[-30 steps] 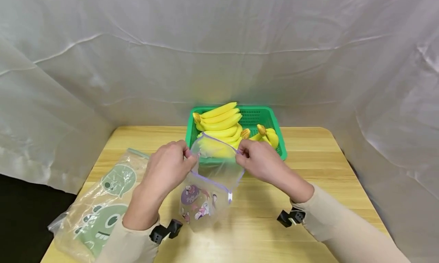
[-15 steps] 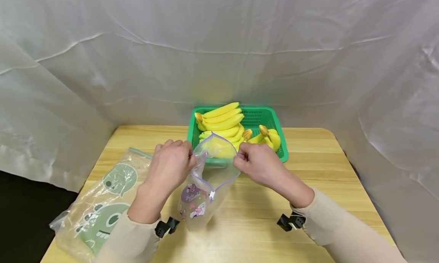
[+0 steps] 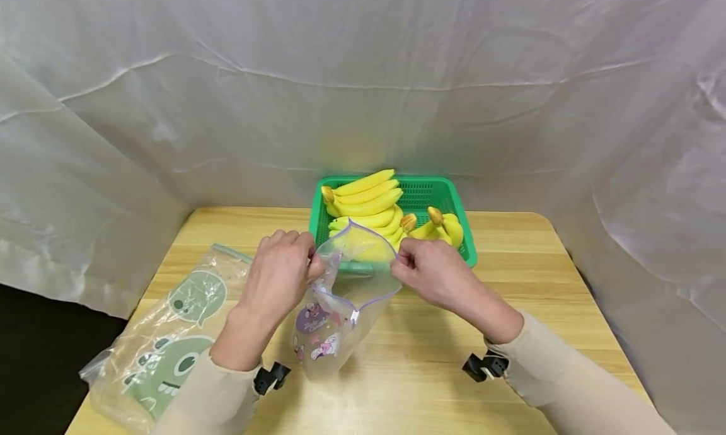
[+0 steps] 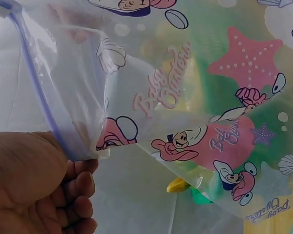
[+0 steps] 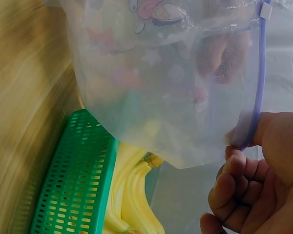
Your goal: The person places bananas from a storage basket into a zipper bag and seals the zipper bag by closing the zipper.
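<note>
A clear zip bag (image 3: 363, 296) with a purple rim and pink cartoon prints hangs over the table, its mouth spread apart. My left hand (image 3: 278, 274) pinches one side of the rim; my right hand (image 3: 435, 270) pinches the opposite side. In the left wrist view, the thumb and forefinger of the left hand (image 4: 39, 185) hold the purple zip strip (image 4: 36, 92). A white slider (image 5: 266, 10) sits on the strip in the right wrist view. Behind the bag, bunches of yellow bananas (image 3: 368, 198) lie in a green basket (image 3: 416, 195), partly seen through the plastic.
A larger clear bag (image 3: 164, 334) with green monster prints lies flat on the left of the wooden table (image 3: 510, 296). Grey-white curtains (image 3: 397, 107) enclose the back and sides. The basket stands by the table's back edge.
The bag's mouth has been pulled into a wider, rounder opening. Its slider has shifted left, toward the middle of the near rim. Both hands keep their hold on the rim.
</note>
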`<state>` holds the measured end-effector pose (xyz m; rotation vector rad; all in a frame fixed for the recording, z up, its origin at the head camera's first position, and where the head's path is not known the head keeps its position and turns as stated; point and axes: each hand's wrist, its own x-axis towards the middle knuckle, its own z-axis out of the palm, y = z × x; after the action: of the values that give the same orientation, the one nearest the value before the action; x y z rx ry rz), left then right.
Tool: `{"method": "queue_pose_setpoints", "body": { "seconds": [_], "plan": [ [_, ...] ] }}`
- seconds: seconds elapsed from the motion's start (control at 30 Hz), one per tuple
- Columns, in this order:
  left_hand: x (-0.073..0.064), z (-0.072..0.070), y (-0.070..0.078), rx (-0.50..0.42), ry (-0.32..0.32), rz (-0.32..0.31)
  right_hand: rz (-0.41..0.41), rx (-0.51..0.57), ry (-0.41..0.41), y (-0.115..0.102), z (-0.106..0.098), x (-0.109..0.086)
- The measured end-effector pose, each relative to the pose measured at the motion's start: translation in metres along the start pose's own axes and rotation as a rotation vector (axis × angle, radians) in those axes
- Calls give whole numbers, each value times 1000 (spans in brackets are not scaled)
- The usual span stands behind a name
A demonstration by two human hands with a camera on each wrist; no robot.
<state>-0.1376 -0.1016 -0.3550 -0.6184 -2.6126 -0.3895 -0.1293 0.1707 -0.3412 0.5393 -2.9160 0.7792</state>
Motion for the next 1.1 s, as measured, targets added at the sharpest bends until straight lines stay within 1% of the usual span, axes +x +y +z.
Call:
{"method": "queue_pose_setpoints", "body": {
  "seconds": [0.1,0.23,0.37,0.47,0.53,0.67,0.77,0.8,0.87,0.9,1.03,1.1],
  "plan": [
    [0,-3,-1,-16,-3,-25,-16,-1,9,1,-1,1],
    [0,-6,1,-48,-25,-81,-19,3,14,4,-3,4],
    [1,-8,2,-92,-59,-143,22,42,4,9,-5,10],
    [2,-9,2,-115,-73,-168,38,43,34,18,-7,17],
    [2,-9,2,-123,-80,-170,44,11,71,26,-10,21],
    [2,-10,1,-140,-91,-171,47,-117,150,45,-15,30],
    [1,-11,0,-150,-103,-190,30,-205,172,56,-18,37],
    [0,-12,0,-153,-107,-196,18,-230,168,59,-18,39],
    [0,-13,-1,-155,-112,-202,-33,-280,160,64,-16,44],
    [-1,-14,-2,-153,-115,-203,-71,-305,159,67,-13,46],
    [-2,-16,-2,-151,-119,-194,-268,-404,173,75,3,54],
    [-3,-16,-2,-151,-117,-184,-343,-452,165,76,13,58]
  ]
}}
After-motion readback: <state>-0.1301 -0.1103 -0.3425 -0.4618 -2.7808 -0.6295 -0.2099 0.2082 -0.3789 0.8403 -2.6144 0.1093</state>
